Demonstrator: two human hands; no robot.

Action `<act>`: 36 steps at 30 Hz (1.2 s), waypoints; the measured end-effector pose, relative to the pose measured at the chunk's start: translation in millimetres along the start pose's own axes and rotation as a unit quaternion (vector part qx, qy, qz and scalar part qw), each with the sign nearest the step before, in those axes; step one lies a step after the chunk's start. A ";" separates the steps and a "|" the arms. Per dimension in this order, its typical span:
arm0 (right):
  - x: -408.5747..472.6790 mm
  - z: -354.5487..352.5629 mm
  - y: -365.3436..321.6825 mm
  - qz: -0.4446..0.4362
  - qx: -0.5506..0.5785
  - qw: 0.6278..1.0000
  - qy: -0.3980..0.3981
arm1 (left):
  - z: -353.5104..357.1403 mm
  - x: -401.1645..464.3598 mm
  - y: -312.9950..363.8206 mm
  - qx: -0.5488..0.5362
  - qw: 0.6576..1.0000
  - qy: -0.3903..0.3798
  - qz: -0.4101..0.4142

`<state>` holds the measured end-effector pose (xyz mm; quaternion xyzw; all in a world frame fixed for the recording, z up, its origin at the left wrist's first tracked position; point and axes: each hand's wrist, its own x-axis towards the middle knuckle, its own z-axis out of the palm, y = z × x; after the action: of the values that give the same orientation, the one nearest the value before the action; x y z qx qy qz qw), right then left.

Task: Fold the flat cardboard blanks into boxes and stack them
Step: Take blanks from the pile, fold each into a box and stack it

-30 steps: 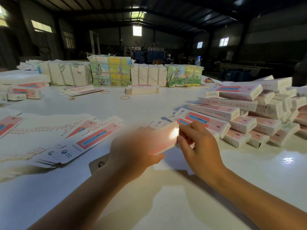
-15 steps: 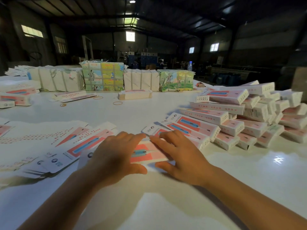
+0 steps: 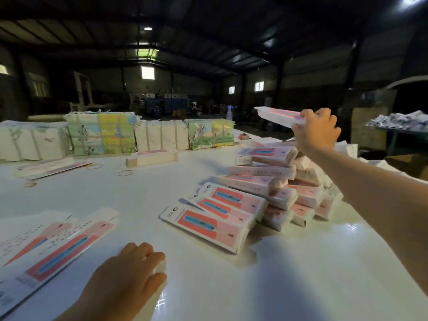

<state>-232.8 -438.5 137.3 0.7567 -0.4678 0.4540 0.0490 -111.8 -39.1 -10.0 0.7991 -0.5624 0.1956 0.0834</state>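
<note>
Flat blanks (image 3: 53, 249) fanned at worktop (image 3: 289, 281) left edge. Left hand (image 3: 129, 272) palm-down, fingers loosely curled, resting on bare worktop near front. Open white surface mid-worktop. Box pile (image 3: 266, 191) right of centre. Right hand (image 3: 316, 133) grips folded box (image 3: 278, 115), raised above pile.

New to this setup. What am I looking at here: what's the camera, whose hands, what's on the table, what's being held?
No robot: one wide-angle camera worn on a person's head, looking forward and down at their own bare hands. The right hand grips a folded box held up above the pile of folded boxes. The left hand rests near the flat blanks on the white table; whether it holds anything is unclear. Wrapped bundles line the far edge, with rubber bands lying loose.
</note>
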 end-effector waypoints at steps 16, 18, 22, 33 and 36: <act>-187.6 -38.7 -78.9 -0.329 0.292 0.891 -0.115 | 12.6 -3.1 -0.4 -0.007 0.996 -0.061 -0.066; -247.0 -34.4 -75.6 -0.421 0.272 0.852 -0.152 | 15.6 -4.7 0.1 0.000 0.996 -0.050 -0.071; -275.5 -16.1 -70.5 -0.462 0.263 0.822 -0.207 | 18.9 -6.5 -4.5 0.022 0.995 -0.054 -0.078; -276.7 -16.0 -76.0 -0.424 0.261 0.830 -0.252 | -10.5 -2.1 -125.7 -0.040 0.889 -0.075 -0.450; -275.8 -16.1 -76.9 -0.408 0.250 0.834 -0.276 | -9.7 -10.5 -156.3 0.004 0.830 -0.194 -0.524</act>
<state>-226.6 -204.6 -28.5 0.9592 0.0188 0.2665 -0.0927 28.6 28.7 8.0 0.9956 -0.0634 -0.0337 0.0595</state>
